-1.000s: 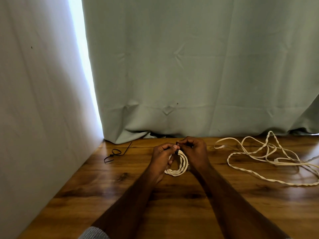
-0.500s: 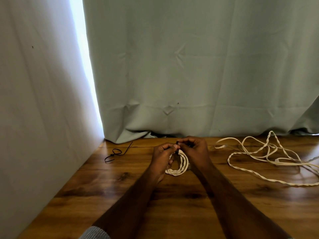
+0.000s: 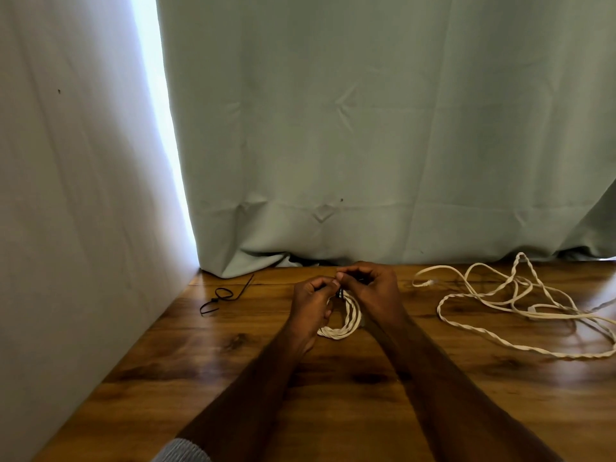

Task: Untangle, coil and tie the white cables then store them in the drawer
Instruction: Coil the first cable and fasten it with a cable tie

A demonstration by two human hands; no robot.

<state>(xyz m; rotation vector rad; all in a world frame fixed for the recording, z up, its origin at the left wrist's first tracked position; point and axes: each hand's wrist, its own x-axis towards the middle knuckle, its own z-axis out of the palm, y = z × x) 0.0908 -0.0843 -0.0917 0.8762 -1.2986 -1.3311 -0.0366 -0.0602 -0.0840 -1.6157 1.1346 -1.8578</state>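
Observation:
A small coil of white twisted cable (image 3: 346, 323) hangs between my two hands over the middle of the wooden table (image 3: 333, 395). My left hand (image 3: 311, 303) and my right hand (image 3: 373, 290) meet at the coil's top, fingers pinched on a small black tie (image 3: 340, 292) wrapped around it. A second white cable (image 3: 520, 305) lies loose and tangled on the table to the right, apart from both hands. No drawer is in view.
A spare black cable tie (image 3: 221, 295) lies looped on the table at the back left. A pale green curtain (image 3: 383, 145) hangs along the table's far edge. A white wall (image 3: 76, 211) borders the table on the left.
Both hands stay pinched at the top of the coil and have barely moved; the coil hangs in the same place.

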